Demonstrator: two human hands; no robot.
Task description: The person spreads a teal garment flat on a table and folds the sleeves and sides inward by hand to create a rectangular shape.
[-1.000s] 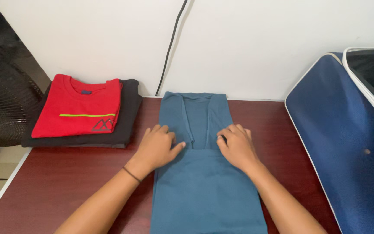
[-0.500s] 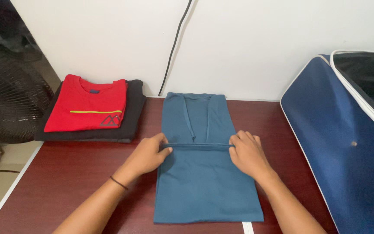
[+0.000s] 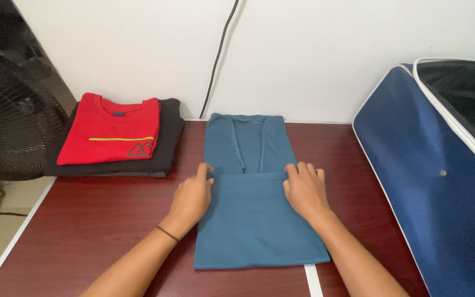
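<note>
Dark red table [image 3: 83,231] against white wall. Teal shirt [image 3: 254,220] at center, half folded; left hand [image 3: 192,197] and right hand [image 3: 304,190] pinching its folded edge. Risk: uneven pull skewing the fold. Red shirt [image 3: 108,136] at 10 o'clock.

Bright, even light is falling from above, giving the tabletop [image 3: 100,214] a soft sheen. Faint shadows are lying beside the forearms. Everything is showing sharp; the fan [image 3: 6,121] off the left edge is sitting in dimness.

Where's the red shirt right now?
The red shirt lies folded on a black garment, far left on the table, left of the blue shirt.
</note>
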